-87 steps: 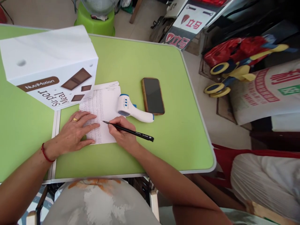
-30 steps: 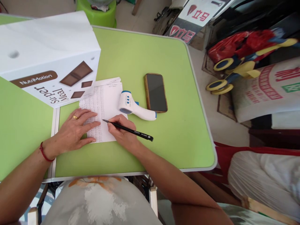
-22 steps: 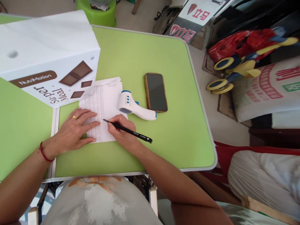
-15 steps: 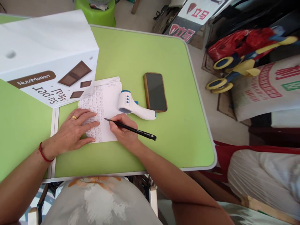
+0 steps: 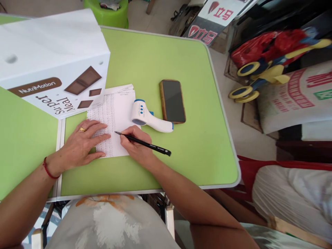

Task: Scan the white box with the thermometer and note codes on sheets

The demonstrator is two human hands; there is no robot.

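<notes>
My right hand (image 5: 136,144) grips a black pen (image 5: 147,143), its tip at the right edge of the handwritten lines on a white sheet of paper (image 5: 123,121). Rows of small writing fill the sheet's left part; its right part is mostly blank. With fingers spread, my left hand (image 5: 85,142) lies flat over the paper's lower left and the green table. Just above my right hand, a white and blue infrared thermometer (image 5: 149,117) rests partly on the sheet. A smartphone (image 5: 173,101) in a brown case lies right of it.
A large white NutriMotion box (image 5: 59,62) stands at the left, by the paper's upper left corner. The green table (image 5: 202,148) has a pale rim. Beyond its right side are a printed sack (image 5: 295,93) and a seated person's clothing (image 5: 282,186). A green stool (image 5: 111,14) stands behind.
My right hand and the pen have shifted very slightly left, and the pen's back end has moved a little. My left hand stays in place on the paper.
</notes>
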